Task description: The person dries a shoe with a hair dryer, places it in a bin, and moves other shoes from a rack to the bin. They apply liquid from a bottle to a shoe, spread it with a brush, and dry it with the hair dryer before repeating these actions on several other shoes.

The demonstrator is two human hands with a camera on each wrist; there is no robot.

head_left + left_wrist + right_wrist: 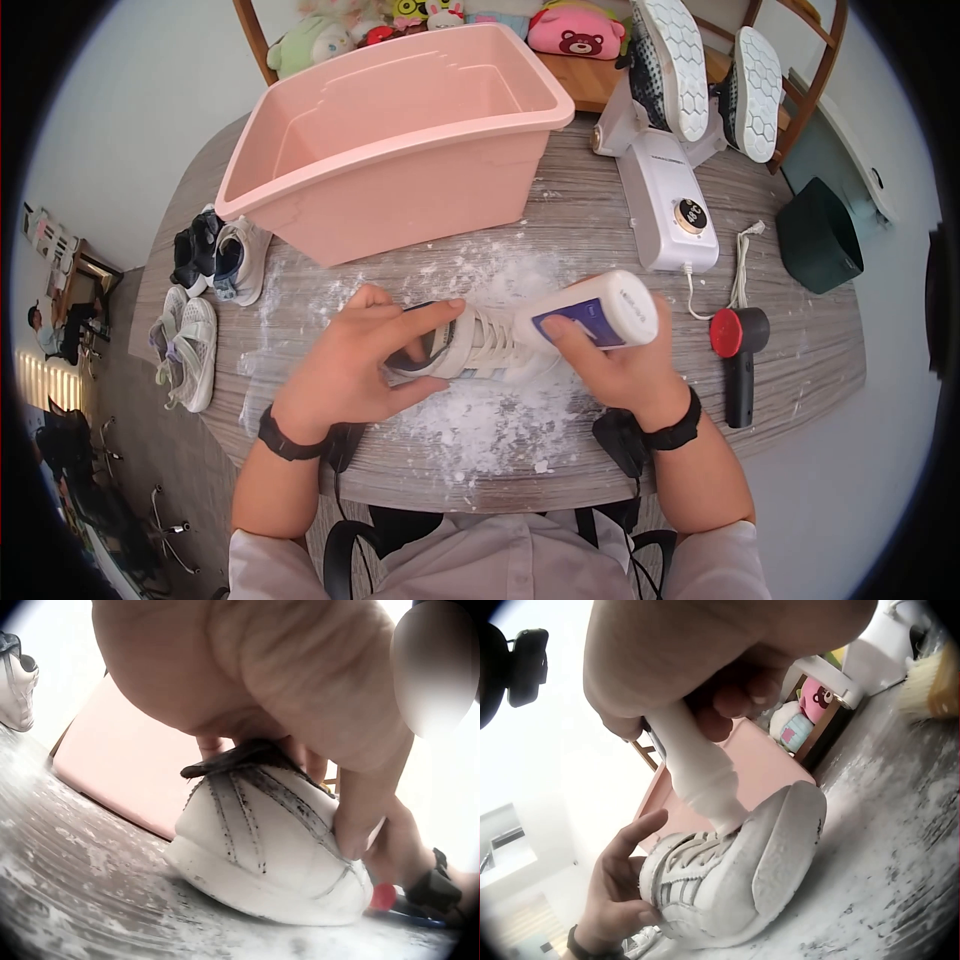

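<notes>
A white sneaker (pixel 484 338) with pale laces lies on the table, its toe pointing right, white powder around it. My left hand (pixel 345 355) holds it by the collar, thumb along the near side and fingers over the opening. In the left wrist view, the thumb presses near the heel of the sneaker (pixel 255 847). My right hand (pixel 635 372) grips a white bottle (pixel 632 308) with a purple label, base up and tilted. In the right wrist view, the tip of the bottle (pixel 705 772) meets the shoe's upper just past the laces.
A pink tub (pixel 420 190) stands behind. Back right, a white shoe dryer (pixel 660 210) carries two upturned sneakers. A black handheld device (pixel 740 385) with a red end lies near a dark green bin (pixel 815 240). Several shoes (pixel 195 340) sit left; a brush (pixel 930 690) lies right.
</notes>
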